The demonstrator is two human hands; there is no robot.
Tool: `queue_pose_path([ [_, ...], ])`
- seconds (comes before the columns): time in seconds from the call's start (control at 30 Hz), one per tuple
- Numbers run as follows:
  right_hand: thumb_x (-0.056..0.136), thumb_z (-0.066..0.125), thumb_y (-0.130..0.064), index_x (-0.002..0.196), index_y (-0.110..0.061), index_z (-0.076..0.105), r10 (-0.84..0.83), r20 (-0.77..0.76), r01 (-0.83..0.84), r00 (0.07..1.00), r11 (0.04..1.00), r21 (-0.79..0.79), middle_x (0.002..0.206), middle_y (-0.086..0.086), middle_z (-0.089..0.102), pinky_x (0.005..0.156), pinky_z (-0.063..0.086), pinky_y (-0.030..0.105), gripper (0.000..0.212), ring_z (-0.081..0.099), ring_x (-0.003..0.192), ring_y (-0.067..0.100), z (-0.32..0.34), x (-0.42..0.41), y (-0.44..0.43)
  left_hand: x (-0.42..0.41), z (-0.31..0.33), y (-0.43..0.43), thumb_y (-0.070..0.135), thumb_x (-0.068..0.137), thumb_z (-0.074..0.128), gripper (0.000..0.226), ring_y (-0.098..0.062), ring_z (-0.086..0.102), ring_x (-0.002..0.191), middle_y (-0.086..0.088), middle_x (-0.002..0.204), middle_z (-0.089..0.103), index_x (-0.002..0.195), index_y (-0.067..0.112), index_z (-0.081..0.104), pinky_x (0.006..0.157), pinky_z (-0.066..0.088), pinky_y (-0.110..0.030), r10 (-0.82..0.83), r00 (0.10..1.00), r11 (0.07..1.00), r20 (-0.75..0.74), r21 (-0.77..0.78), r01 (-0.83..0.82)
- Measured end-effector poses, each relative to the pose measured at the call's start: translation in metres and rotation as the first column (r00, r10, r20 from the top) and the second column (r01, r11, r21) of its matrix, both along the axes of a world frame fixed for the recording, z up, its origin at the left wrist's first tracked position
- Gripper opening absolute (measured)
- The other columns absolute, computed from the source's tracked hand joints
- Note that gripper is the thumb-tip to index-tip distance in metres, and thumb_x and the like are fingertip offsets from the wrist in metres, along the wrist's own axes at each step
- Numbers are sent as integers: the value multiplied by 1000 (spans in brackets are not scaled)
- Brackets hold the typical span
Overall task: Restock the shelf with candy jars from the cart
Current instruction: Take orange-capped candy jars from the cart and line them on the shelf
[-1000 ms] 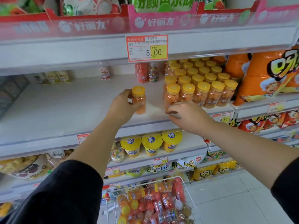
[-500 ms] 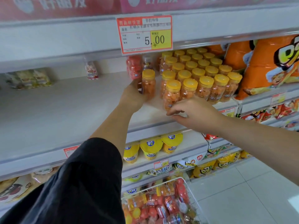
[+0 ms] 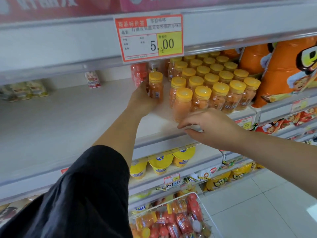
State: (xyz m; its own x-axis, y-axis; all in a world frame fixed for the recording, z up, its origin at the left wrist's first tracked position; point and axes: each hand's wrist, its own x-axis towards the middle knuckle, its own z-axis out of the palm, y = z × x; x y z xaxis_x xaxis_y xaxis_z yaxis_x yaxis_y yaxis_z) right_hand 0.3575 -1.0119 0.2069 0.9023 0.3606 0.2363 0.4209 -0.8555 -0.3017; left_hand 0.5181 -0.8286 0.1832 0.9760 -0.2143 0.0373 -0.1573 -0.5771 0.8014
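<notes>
Our left hand [image 3: 141, 100] grips a candy jar [image 3: 155, 86] upright, on or just over the shelf [image 3: 68, 121], with the stocked rows [image 3: 220, 90] just to its right. Our right hand [image 3: 212, 126] rests empty, fingers loose, at the shelf lip. Next, we judge: butt the jar against the rows, then release.

The red-framed price tag [image 3: 148, 37] clipped to the upper shelf rail is headed 商品标价签 in white on red and shows 5.00 with a ¥ sign on its yellow field; its smaller print is too blurred to read. A small tag [image 3: 244, 123] on the next rail down, at the right, ends in .80, and a lower tag [image 3: 171, 178] seems to read 5.50. The candy jar [image 3: 156, 88] standing apart bears a barcode patch with illegible lettering.
</notes>
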Motion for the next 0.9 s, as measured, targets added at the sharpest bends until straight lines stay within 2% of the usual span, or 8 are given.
queue_pose_path([
  [0.13, 89, 67, -17, 106, -24, 76, 9, -10, -9, 1000, 1000, 8, 107, -10, 74, 79, 54, 32, 21, 67, 99, 10, 2, 0, -1, 2, 1, -17, 35, 78, 76, 59, -24, 63, 101, 1, 114, 65, 131, 25, 52, 85, 53, -36, 23, 999, 999, 48, 28, -25],
  [0.23, 88, 68, -16, 105, -23, 76, 22, 5, -22, 1000, 1000, 15, 106, -9, 74, 77, 55, 32, 21, 67, 97, 11, 1, 0, -1, 7, 2, -17, 26, 83, 74, 51, -23, 61, 105, 2, 113, 61, 129, 21, 54, 85, 51, -34, -50, 999, 999, 0, 3, 50],
  [0.33, 87, 67, -17, 105, -22, 77, 34, 13, -34, 999, 999, 28, 104, -9, 74, 76, 57, 37, 20, 68, 96, 12, 0, 0, -1, 9, 3, -13, 19, 84, 74, 48, -22, 60, 109, 0, 119, 63, 129, 19, 57, 93, 52, -38, -85, 996, 996, -19, -31, 84],
  [0.53, 86, 66, -17, 105, -21, 76, 34, 16, -34, 999, 998, 51, 104, -9, 74, 77, 57, 38, 22, 68, 96, 11, -1, -1, -1, 10, 1, -26, 18, 85, 70, 35, -17, 61, 102, 4, 108, 64, 120, 21, 63, 84, 48, -29, -77, 996, 997, 33, -25, 78],
  [0.67, 86, 65, -17, 105, -22, 76, 32, 14, -32, 999, 998, 59, 105, -9, 74, 77, 58, 40, 23, 68, 97, 11, -1, -1, -1, 13, 5, -29, 17, 86, 70, 46, -20, 58, 112, 0, 123, 63, 130, 21, 57, 98, 48, -36, -116, 993, 993, 20, -10, 116],
  [0.73, 86, 66, -17, 105, -22, 76, 34, 18, -35, 999, 998, 59, 104, -9, 74, 77, 58, 39, 22, 68, 97, 11, -1, -1, -1, 14, 6, -30, 16, 86, 71, 52, -21, 56, 116, -1, 129, 61, 135, 21, 54, 98, 47, -34, -135, 991, 991, 14, 2, 135],
  [0.8, 85, 68, -15, 104, -22, 77, 34, 24, -36, 999, 998, 60, 104, -9, 74, 77, 58, 39, 22, 68, 97, 10, -1, -1, -1, 14, 6, -31, 16, 86, 71, 51, -21, 57, 115, -1, 127, 62, 134, 20, 54, 98, 47, -34, -141, 990, 990, 14, 10, 140],
  [0.9, 85, 66, -15, 104, -21, 77, 34, 33, -35, 999, 998, 58, 103, -8, 75, 76, 58, 40, 23, 69, 96, 12, -2, -1, -1, 12, 5, -33, 15, 86, 70, 44, -23, 59, 107, 1, 114, 61, 127, 19, 56, 94, 50, -36, -118, 993, 993, 27, 8, 118],
])
